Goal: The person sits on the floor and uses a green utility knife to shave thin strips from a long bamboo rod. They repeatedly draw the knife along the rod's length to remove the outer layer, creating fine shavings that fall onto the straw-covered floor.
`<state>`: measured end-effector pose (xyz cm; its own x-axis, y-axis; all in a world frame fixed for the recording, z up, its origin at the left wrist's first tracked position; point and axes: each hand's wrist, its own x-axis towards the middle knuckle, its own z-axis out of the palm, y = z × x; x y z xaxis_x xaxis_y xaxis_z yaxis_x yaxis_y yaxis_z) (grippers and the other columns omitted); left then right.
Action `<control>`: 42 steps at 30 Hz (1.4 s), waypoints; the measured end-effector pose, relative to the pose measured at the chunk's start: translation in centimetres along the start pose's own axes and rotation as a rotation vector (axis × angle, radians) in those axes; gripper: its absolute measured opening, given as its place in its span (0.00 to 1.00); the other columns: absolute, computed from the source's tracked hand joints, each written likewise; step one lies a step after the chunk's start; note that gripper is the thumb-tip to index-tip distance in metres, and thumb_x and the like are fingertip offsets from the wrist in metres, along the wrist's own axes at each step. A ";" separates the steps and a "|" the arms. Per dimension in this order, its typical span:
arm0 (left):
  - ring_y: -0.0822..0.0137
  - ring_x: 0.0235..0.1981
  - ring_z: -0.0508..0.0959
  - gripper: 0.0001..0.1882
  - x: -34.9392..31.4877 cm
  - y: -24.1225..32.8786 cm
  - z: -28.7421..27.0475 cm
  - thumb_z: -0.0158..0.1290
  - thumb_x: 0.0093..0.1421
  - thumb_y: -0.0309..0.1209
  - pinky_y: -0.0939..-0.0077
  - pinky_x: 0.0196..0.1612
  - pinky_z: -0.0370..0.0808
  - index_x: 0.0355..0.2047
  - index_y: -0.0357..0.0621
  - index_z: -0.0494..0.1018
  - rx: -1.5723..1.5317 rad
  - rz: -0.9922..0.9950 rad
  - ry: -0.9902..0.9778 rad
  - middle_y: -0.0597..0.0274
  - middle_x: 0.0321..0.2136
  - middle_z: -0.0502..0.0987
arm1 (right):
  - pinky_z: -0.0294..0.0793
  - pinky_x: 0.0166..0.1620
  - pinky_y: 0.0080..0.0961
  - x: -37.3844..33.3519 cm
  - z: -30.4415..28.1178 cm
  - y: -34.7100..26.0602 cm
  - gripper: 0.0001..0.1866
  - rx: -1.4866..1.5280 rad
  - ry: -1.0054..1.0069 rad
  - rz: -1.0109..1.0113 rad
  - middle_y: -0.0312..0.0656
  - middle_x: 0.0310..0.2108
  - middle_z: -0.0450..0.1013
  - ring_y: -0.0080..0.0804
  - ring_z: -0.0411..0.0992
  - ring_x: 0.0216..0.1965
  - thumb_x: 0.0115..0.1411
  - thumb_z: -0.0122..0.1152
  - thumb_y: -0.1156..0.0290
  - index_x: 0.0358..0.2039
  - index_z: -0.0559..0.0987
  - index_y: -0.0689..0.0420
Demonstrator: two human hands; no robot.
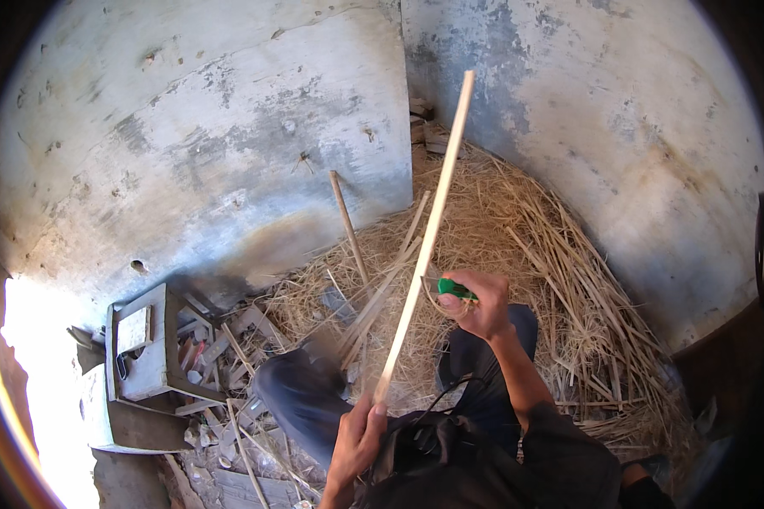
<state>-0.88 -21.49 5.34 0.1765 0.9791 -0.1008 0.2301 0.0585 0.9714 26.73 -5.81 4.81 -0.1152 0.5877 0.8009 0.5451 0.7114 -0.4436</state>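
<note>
A long, pale wooden strip (441, 204) slants up and away from my lap, its far end in front of the wall corner. My left hand (361, 437) is closed around its lower end. My right hand (482, 307) grips a green-handled knife (457, 290), held against or close beside the middle of the strip. Little of the blade shows, so I cannot tell whether it touches the wood. A thin curled shaving (433, 299) hangs by the strip near the knife.
Straw-like shavings (492, 199) cover the floor, with long thin sticks (569, 271) piled along the right wall. A stick (348, 225) leans near the left wall (255, 127). At lower left, a battered wooden box (144, 382) stands among scraps. My bent knees (301, 399) flank the work.
</note>
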 end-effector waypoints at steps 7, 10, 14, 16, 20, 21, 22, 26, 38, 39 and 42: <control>0.69 0.23 0.68 0.21 -1.0 -1.6 -0.6 0.46 0.80 0.40 0.68 0.29 0.68 0.31 0.36 0.66 0.005 -0.048 -0.013 0.59 0.19 0.71 | 0.84 0.30 0.28 0.7 -0.3 0.9 0.21 0.007 -0.002 0.031 0.47 0.32 0.85 0.36 0.86 0.29 0.65 0.70 0.55 0.40 0.87 0.64; 0.67 0.22 0.69 0.21 -1.1 -1.7 -0.8 0.46 0.80 0.40 0.67 0.29 0.68 0.31 0.37 0.66 0.032 -0.050 -0.007 0.58 0.19 0.71 | 0.84 0.30 0.28 1.1 0.2 1.6 0.22 -0.030 -0.037 0.042 0.47 0.32 0.86 0.36 0.86 0.29 0.65 0.69 0.54 0.41 0.88 0.64; 0.67 0.22 0.69 0.21 -1.2 -1.5 -1.2 0.46 0.79 0.40 0.67 0.29 0.69 0.31 0.37 0.66 0.057 -0.031 0.014 0.58 0.19 0.72 | 0.85 0.32 0.28 1.5 0.1 1.5 0.17 -0.025 -0.081 0.050 0.42 0.34 0.87 0.33 0.87 0.30 0.62 0.73 0.57 0.41 0.88 0.57; 0.68 0.22 0.70 0.21 -1.1 -1.5 -1.4 0.46 0.80 0.40 0.68 0.30 0.69 0.32 0.37 0.66 0.067 -0.017 0.012 0.59 0.19 0.72 | 0.84 0.31 0.28 1.7 0.3 1.8 0.17 -0.029 -0.061 0.024 0.42 0.33 0.87 0.32 0.86 0.29 0.63 0.72 0.56 0.42 0.88 0.57; 0.70 0.23 0.70 0.21 -1.3 -2.3 -1.5 0.46 0.79 0.41 0.69 0.30 0.69 0.32 0.36 0.67 0.062 -0.045 -0.011 0.60 0.20 0.72 | 0.80 0.28 0.26 2.7 0.3 3.6 0.18 -0.065 -0.007 0.072 0.41 0.30 0.86 0.28 0.84 0.25 0.65 0.70 0.54 0.42 0.89 0.56; 0.70 0.23 0.69 0.21 -1.4 -2.3 -1.5 0.46 0.79 0.41 0.69 0.30 0.69 0.32 0.36 0.67 0.054 -0.046 -0.003 0.61 0.20 0.71 | 0.79 0.26 0.25 2.8 0.5 4.0 0.19 -0.079 -0.003 0.044 0.39 0.28 0.85 0.27 0.82 0.24 0.66 0.69 0.52 0.42 0.89 0.56; 0.70 0.23 0.69 0.22 -1.5 -2.4 -1.6 0.46 0.79 0.41 0.69 0.30 0.68 0.32 0.36 0.67 0.049 -0.049 0.004 0.61 0.20 0.71 | 0.77 0.24 0.24 2.7 0.9 4.5 0.19 -0.090 0.003 0.019 0.38 0.27 0.85 0.25 0.81 0.22 0.67 0.68 0.51 0.42 0.89 0.56; 0.71 0.23 0.68 0.22 -2.0 -3.1 -1.5 0.46 0.79 0.42 0.69 0.30 0.68 0.32 0.37 0.67 0.012 -0.106 -0.050 0.62 0.20 0.70 | 0.65 0.17 0.22 4.0 0.1 9.5 0.28 -0.126 -0.011 0.099 0.33 0.22 0.80 0.18 0.70 0.16 0.72 0.57 0.42 0.42 0.88 0.57; 0.79 0.24 0.67 0.19 -4.4 -5.9 -2.6 0.49 0.79 0.42 0.77 0.28 0.64 0.33 0.43 0.71 -0.149 -0.303 -0.162 0.72 0.22 0.71 | 0.81 0.42 0.44 11.4 -7.1 24.9 0.39 -0.506 0.017 0.598 0.48 0.39 0.85 0.42 0.83 0.39 0.72 0.51 0.33 0.56 0.85 0.58; 0.79 0.24 0.67 0.18 -4.3 -5.9 -2.7 0.50 0.78 0.41 0.78 0.27 0.64 0.33 0.43 0.71 -0.134 -0.298 -0.103 0.72 0.22 0.71 | 0.81 0.46 0.46 11.6 -7.4 25.2 0.38 -0.549 -0.081 0.659 0.50 0.43 0.85 0.46 0.83 0.43 0.71 0.52 0.34 0.57 0.84 0.58; 0.80 0.23 0.68 0.16 -3.2 -6.2 -3.3 0.53 0.77 0.38 0.78 0.25 0.64 0.33 0.41 0.72 -0.088 -0.250 0.096 0.72 0.21 0.71 | 0.78 0.34 0.41 11.6 -6.6 23.9 0.34 -0.678 -0.323 0.699 0.43 0.29 0.82 0.37 0.80 0.30 0.71 0.53 0.35 0.56 0.86 0.53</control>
<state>-6.03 -24.39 0.31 0.0326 0.9459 -0.3230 0.1703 0.3132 0.9343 43.95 15.47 6.14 0.2450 0.9342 0.2593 0.9193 -0.1389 -0.3683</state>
